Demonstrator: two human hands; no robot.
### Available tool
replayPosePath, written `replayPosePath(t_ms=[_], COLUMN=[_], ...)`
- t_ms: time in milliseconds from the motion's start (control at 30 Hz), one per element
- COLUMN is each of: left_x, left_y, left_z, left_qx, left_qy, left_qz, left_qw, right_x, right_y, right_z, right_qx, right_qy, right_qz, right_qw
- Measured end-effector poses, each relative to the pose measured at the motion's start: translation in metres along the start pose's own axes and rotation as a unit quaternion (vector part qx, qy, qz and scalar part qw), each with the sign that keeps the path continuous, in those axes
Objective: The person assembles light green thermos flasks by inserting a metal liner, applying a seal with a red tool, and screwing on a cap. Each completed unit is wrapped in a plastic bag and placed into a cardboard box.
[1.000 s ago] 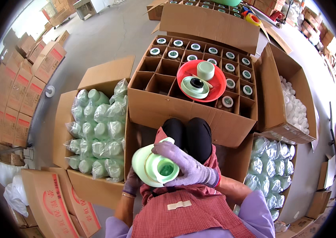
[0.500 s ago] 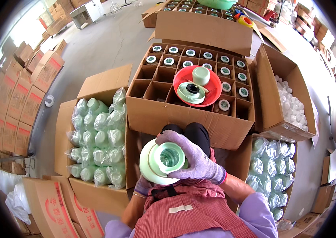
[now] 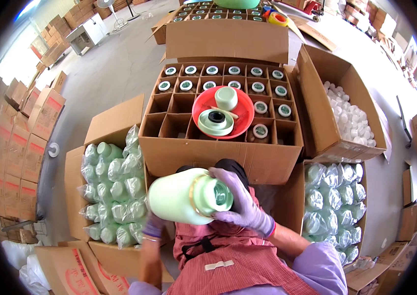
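A pale green thermos flask [image 3: 176, 196] is tilted on its side over my lap, its open neck pointing right and showing a shiny glass lining. My right hand [image 3: 240, 204], in a light purple glove, is closed round the neck, thumb below and fingers above. At the flask's lower left end is my left hand [image 3: 154, 227], also gloved, holding the base; its fingers are mostly hidden behind the body. Ahead, a red bowl [image 3: 247, 118] rests on the divided carton and holds a green cup [image 3: 226, 98], a round green lid part with a black stopper [image 3: 216, 117] and a small stick.
The divided carton [image 3: 218, 156] holds several flasks with white-rimmed tops. Cartons of plastic-wrapped green parts stand left [image 3: 115, 251] and right [image 3: 294, 196]. A tilted box [image 3: 319, 108] holds small white pieces [image 3: 348, 118]. Stacked cartons [image 3: 16, 157] line the far left.
The flask has turned from mouth-up toward me to lying sideways, its base swinging left. My left hand has moved left with it. The view has shifted slightly.
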State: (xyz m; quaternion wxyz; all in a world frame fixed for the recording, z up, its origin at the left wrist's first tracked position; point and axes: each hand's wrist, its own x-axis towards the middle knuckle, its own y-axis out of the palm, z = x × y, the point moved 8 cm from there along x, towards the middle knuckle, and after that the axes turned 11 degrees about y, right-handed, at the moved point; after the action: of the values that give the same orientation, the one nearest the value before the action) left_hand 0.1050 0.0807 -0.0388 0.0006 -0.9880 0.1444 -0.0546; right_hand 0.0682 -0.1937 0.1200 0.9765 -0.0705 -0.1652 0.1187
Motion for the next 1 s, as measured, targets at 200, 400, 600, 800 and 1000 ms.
replayPosePath(t_ms=[200, 400, 600, 800, 1000], left_x=[0.099, 0.081, 0.085, 0.115, 0.143], left_y=[0.052, 0.138, 0.165, 0.090, 0.113], left_z=[-0.115, -0.066, -0.044, -0.032, -0.087], left_qx=[0.339, 0.542, 0.494, 0.110, -0.314], left_qy=[0.007, 0.138, 0.001, -0.068, 0.037], left_qz=[0.258, 0.378, 0.503, 0.125, -0.013], left_qw=[0.905, 0.738, 0.709, 0.984, 0.948], right_x=[-0.090, -0.023, 0.163, 0.192, 0.129], right_y=[0.028, -0.024, -0.076, -0.068, -0.021], right_z=[-0.100, -0.104, -0.133, -0.160, -0.027], right_qx=[-0.259, -0.445, -0.468, -0.389, -0.263], right_qy=[0.200, 0.144, 0.037, 0.069, -0.104], right_qz=[0.045, 0.112, 0.057, 0.106, -0.025], right_qw=[0.944, 0.877, 0.881, 0.912, 0.959])
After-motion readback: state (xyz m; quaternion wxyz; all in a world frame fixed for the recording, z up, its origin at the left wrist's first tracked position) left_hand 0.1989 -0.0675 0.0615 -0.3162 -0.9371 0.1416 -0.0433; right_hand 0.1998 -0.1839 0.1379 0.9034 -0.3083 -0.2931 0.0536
